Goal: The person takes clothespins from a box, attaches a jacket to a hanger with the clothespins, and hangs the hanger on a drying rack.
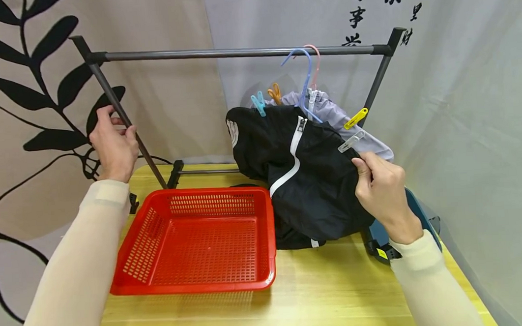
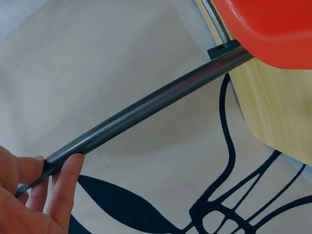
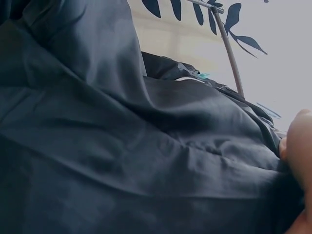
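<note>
In the head view, my left hand point(image 1: 116, 148) grips the left post of a dark metal clothes rack point(image 1: 237, 51); the left wrist view shows thumb and fingers around the post point(image 2: 141, 109). On the other side, my right hand point(image 1: 382, 191) pinches the edge of a black jacket point(image 1: 324, 179) with a white zipper. The jacket hangs by a blue hanger point(image 1: 306, 77) on the top bar. A light blue clothespin point(image 1: 259, 104) and a clear clothespin point(image 1: 351, 141) sit at its upper edge. Black cloth fills most of the right wrist view, hiding the right fingertips.
Behind the jacket, a lavender garment point(image 1: 335, 112) hangs from a pink hanger point(image 1: 316, 64), near orange point(image 1: 275, 93) and yellow point(image 1: 356, 118) clothespins. A red basket point(image 1: 210, 288) stands on the wooden table point(image 1: 330, 297). A blue container point(image 1: 416, 206) is partly hidden behind my right wrist.
</note>
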Available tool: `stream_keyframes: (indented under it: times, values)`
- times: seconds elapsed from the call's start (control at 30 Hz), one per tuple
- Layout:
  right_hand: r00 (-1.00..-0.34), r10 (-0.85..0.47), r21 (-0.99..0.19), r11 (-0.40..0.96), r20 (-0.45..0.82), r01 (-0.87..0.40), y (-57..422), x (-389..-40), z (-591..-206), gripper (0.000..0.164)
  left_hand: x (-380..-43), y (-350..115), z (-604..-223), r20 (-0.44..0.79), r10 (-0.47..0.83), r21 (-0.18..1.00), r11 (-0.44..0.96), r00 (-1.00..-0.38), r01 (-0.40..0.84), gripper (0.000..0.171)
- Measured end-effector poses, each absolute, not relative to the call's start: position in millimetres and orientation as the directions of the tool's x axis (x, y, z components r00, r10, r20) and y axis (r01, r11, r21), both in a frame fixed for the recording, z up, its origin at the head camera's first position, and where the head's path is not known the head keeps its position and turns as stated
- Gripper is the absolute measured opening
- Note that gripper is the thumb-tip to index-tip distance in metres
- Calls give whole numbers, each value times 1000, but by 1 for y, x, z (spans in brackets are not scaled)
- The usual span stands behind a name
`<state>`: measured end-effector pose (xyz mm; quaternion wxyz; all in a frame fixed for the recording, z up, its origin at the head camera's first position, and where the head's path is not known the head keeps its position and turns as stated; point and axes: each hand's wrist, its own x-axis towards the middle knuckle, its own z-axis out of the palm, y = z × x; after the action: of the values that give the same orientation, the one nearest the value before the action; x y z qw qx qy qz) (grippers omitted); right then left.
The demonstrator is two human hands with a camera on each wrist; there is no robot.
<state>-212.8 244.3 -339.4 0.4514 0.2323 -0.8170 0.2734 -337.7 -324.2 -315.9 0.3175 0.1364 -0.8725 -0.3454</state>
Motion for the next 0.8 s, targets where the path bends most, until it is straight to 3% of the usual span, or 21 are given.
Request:
stream_keyframes:
  times: [0.8]
  values:
    - [-484,-138,-248,720,864,-648,215,-242,-327,19,-337,-320,-314,441,-479,698,715,-759,-46,56]
